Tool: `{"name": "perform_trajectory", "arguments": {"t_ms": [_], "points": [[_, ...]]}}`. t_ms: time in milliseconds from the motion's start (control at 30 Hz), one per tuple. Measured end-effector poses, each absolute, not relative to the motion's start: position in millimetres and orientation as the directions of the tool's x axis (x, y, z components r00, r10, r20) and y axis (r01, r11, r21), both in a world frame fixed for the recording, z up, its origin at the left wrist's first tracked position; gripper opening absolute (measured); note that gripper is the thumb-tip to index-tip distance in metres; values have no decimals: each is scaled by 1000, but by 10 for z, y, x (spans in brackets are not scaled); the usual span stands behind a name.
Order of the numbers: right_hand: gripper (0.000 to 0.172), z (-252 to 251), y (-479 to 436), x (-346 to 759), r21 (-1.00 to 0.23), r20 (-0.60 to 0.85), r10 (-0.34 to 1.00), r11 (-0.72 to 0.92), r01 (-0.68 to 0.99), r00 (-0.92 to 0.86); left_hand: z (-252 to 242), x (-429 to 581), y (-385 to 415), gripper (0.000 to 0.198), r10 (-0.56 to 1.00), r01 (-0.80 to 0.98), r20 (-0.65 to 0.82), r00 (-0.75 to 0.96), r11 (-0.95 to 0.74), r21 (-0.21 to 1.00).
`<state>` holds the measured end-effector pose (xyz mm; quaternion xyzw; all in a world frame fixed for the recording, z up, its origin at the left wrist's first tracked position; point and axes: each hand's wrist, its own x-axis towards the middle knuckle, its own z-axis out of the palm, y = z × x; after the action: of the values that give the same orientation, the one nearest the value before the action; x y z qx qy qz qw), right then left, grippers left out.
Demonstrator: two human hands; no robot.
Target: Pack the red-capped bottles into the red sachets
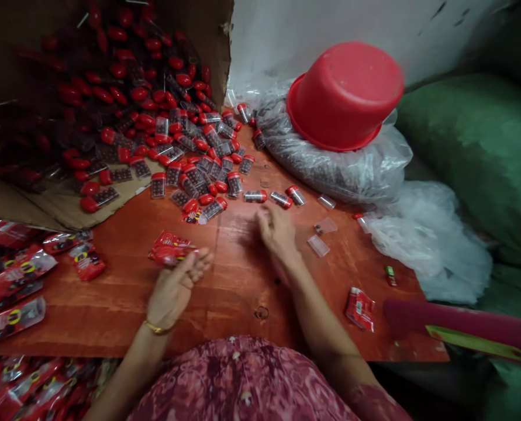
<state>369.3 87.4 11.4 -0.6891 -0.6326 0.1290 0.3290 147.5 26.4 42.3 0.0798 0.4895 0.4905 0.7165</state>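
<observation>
My left hand (172, 289), with a gold bangle at its wrist, is over the table's left middle. Its fingers are loosely stretched and apart, and its thumb side overlaps the right end of a shiny red packet (166, 245); whether they touch is unclear. My right hand (279, 231) is farther forward, just below a few small clear bottles with red caps, among them one lying bottle (255, 196). Its fingers are bent and blurred, and nothing can be made out in them. Dark round pieces show inside the bottles.
A tipped cardboard box (228, 55) spills many bottles onto the wooden table (234, 292). Red printed packets (14, 280) pile up at left. An upturned red tub (352, 93) rests on a filled clear bag (325, 175). Clear empty cases (318, 245) and a packet (360, 309) lie right.
</observation>
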Motion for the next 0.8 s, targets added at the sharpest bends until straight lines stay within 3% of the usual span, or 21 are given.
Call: {"name": "perform_trajectory", "arguments": {"t_ms": [100,167,233,300,400,467,533,567,633,700,800], "points": [[45,5,1293,4162,-348,261,906,-235,908,335,475,1021,263,22,749,-740,-606,-270,242,628],[42,-123,1419,4311,-279,232,925,-233,932,301,493,713,231,36,620,-766,-615,-488,34,642],[40,-243,1389,4275,-255,234,948,-155,954,216,494,481,167,42,544,-732,-584,-602,-83,677],[40,-308,1234,4101,-239,245,959,-86,967,146,475,376,92,44,544,-693,-548,-635,-88,715],[42,-294,910,3768,-214,216,975,-11,977,58,405,468,36,35,613,-643,-557,-559,103,759],[42,-259,716,3592,-210,194,981,52,976,-10,341,637,68,26,711,-466,-500,-494,269,843],[43,-246,569,3484,-225,207,977,104,969,-57,275,808,159,29,834,-57,-263,-485,270,961],[44,-250,515,3458,-241,227,971,124,963,-68,244,873,220,31,881,196,-106,-461,217,956],[46,-269,439,3450,-288,278,957,159,944,-77,189,942,348,32,942,577,91,-323,120,808],[46,-279,396,3476,-339,319,944,194,921,-82,145,940,452,28,973,733,104,-204,81,675],[41,-233,360,3493,-386,355,931,234,892,-90,90,892,525,16,985,753,64,-161,80,653]]}}
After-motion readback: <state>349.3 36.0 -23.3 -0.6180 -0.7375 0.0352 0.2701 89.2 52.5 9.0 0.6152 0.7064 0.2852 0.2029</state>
